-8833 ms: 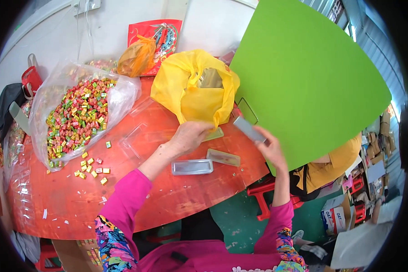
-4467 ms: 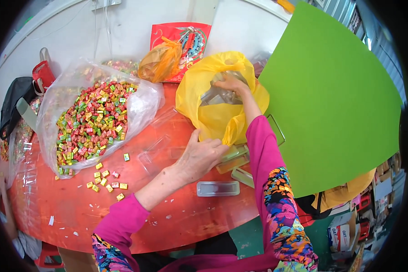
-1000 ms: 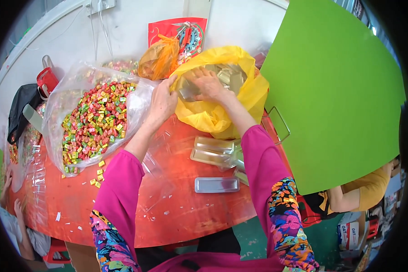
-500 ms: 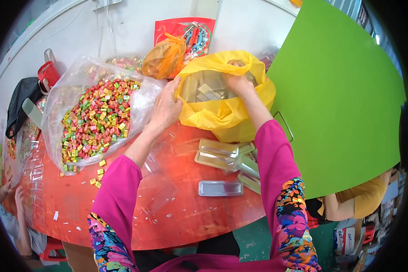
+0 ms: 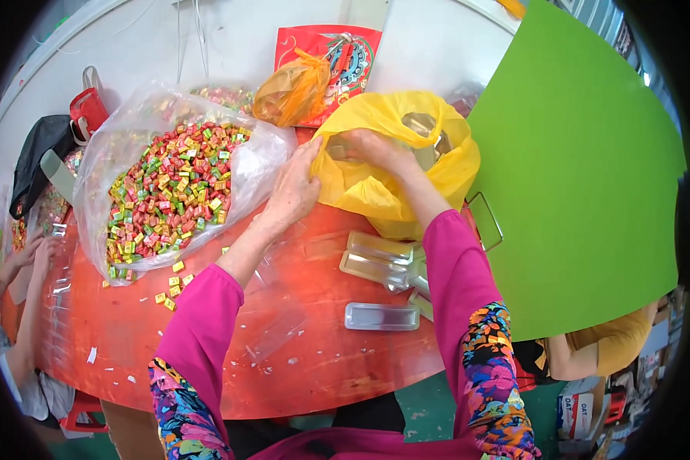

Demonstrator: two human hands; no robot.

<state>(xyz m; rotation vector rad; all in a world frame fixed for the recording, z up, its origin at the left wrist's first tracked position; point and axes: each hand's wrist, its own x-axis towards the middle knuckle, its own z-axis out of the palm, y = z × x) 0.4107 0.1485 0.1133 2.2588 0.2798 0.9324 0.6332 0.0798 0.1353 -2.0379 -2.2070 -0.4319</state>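
Observation:
A yellow plastic bag [image 5: 395, 203] stands on the red table with its mouth up, and clear plastic trays [image 5: 424, 129] show inside. My left hand [image 5: 293, 186] is closed on the left edge of its mouth. My right hand [image 5: 377, 149] reaches into the left part of the opening, its fingertips hidden behind the yellow plastic. Below the bag lie several clear trays [image 5: 376, 259], partly covered by my right sleeve. One more clear tray [image 5: 382, 316] lies nearer to me.
Left, a large clear bag [image 5: 264, 157] holds many small wrapped candies [image 5: 172, 188], with a few loose candies [image 5: 175, 287] below. An orange bag [image 5: 293, 90] stands behind. A green panel [image 5: 575, 176] borders the right. Another person's hands [image 5: 34, 257] are at far left.
My right hand has moved from the bag's far rim toward its left side, pulling the mouth narrower. My left hand stays on the left edge. The whole view has shifted slightly.

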